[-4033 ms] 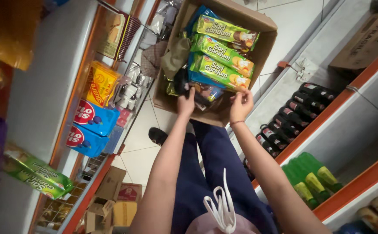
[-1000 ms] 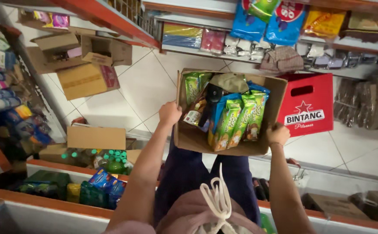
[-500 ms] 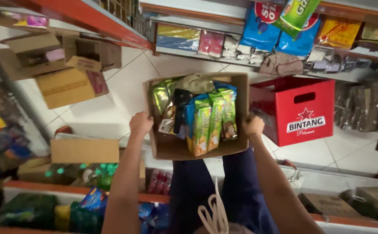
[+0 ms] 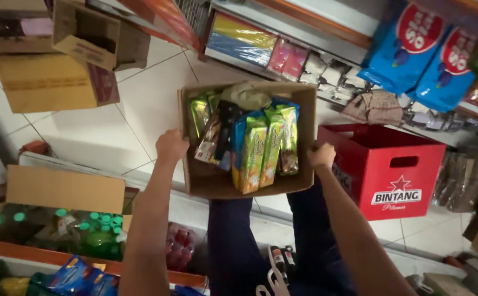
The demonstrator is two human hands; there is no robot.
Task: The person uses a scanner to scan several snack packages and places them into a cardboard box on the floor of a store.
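Note:
I hold an open cardboard box (image 4: 211,183) out in front of me with both hands. My left hand (image 4: 171,147) grips its left wall and my right hand (image 4: 322,155) grips its right wall. Inside stand several green and yellow snack packets (image 4: 264,148), a dark packet (image 4: 223,125) and a crumpled greyish bag (image 4: 248,97). My dark trousers (image 4: 233,246) show below the box, above a white tiled floor (image 4: 99,131).
A red plastic crate (image 4: 400,170) stands on the floor to the right. Cardboard boxes (image 4: 47,82) lie at the upper left, and one with green-capped bottles (image 4: 93,230) at the lower left. Shelves with blue bags (image 4: 408,46) and small packets run along the top.
The view has swung round the aisle while the box stayed in both hands. The box now sits closer to me, and the red crate has come nearer on the right.

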